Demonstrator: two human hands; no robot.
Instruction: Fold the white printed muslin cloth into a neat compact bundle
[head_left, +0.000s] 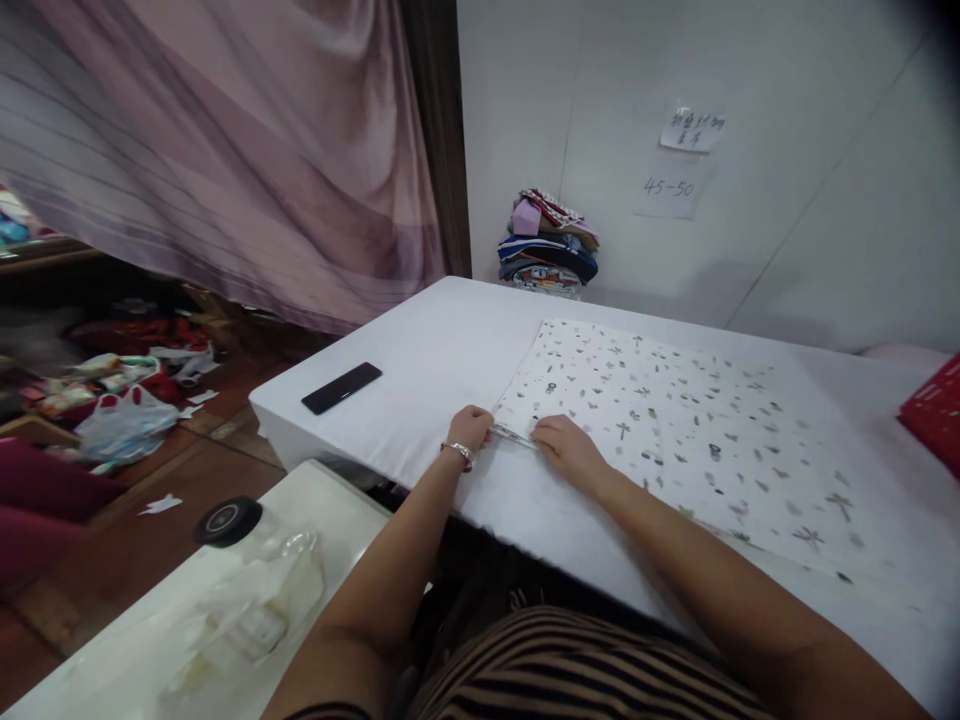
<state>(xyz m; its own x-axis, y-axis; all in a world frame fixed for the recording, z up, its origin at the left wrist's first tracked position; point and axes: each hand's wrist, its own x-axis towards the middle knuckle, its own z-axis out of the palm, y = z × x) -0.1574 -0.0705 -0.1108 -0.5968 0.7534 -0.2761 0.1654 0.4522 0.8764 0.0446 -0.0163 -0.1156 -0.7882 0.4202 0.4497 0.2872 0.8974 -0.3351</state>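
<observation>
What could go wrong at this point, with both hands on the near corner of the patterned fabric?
The left hand and right hand grip only one corner of the patterned fabric, so pulling it might drag or wrinkle the rest. The white table cover underneath could bunch along with it. The black phone lies near the table's left edge; a shifting cover may nudge it off.

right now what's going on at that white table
A person stands at the white table with both hands on the near corner of a patterned sheet that lies flat on it. The left hand and the right hand pinch its edge close together. A black phone lies to the left, apart from the sheet, and a stack of folded clothes sits against the wall.
</observation>
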